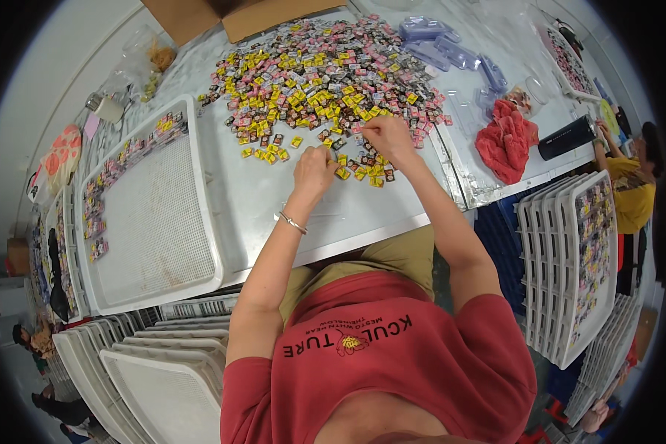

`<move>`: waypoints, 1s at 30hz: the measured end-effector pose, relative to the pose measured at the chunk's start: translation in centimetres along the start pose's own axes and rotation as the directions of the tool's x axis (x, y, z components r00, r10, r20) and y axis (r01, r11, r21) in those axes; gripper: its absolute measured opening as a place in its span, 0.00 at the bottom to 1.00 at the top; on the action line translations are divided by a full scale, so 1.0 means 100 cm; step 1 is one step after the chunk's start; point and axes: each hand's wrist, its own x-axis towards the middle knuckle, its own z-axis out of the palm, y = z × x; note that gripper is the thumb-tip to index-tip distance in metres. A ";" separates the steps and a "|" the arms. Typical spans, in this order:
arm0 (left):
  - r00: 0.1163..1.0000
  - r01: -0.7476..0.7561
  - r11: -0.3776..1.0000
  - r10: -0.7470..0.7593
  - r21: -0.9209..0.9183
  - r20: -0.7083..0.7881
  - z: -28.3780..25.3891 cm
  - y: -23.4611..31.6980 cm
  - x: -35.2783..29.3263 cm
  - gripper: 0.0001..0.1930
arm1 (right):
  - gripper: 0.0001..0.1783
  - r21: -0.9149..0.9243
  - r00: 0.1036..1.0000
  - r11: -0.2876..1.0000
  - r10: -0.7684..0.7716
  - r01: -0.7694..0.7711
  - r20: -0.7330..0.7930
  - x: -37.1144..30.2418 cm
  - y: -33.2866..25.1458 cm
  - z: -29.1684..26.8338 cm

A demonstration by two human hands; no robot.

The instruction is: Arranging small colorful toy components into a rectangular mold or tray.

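A wide heap of small rectangular printed pieces in yellow, pink, black and white covers the far middle of the table. My left hand is at the heap's near edge, its fingers curled together in a pinch. My right hand reaches over the heap's near right part, thumb and fingers pressed together. Whatever either hand holds is too small or hidden to make out. Loose yellow and dark pieces lie between and below the hands. Left of me, a white mesh tray has rows of grouped pieces along its far and left sides.
A cardboard box stands behind the heap. Clear plastic trays, a red cloth and a black tumbler are to the right. Stacked white trays flank me. Another person is at the far right.
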 end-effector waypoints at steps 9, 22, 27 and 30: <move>0.992 -0.128 0.989 0.129 -0.068 0.008 0.004 -0.006 -0.006 0.07 | 0.11 -0.402 0.994 0.910 -0.083 0.106 0.072 -0.007 -0.036 0.034; 0.998 0.066 0.749 -0.062 -0.659 0.029 -0.072 -0.077 -0.071 0.04 | 0.11 -0.160 0.990 0.977 -0.139 0.137 0.002 0.002 -0.006 0.033; 0.996 0.013 0.885 -0.054 -0.466 -0.074 -0.048 -0.073 -0.102 0.04 | 0.07 -0.113 0.987 0.985 -0.142 0.133 -0.072 -0.011 -0.020 0.035; 0.984 -0.060 0.959 0.009 -0.279 -0.179 -0.052 -0.074 -0.108 0.04 | 0.05 0.518 0.978 0.853 -0.048 -0.064 0.201 -0.037 -0.053 0.056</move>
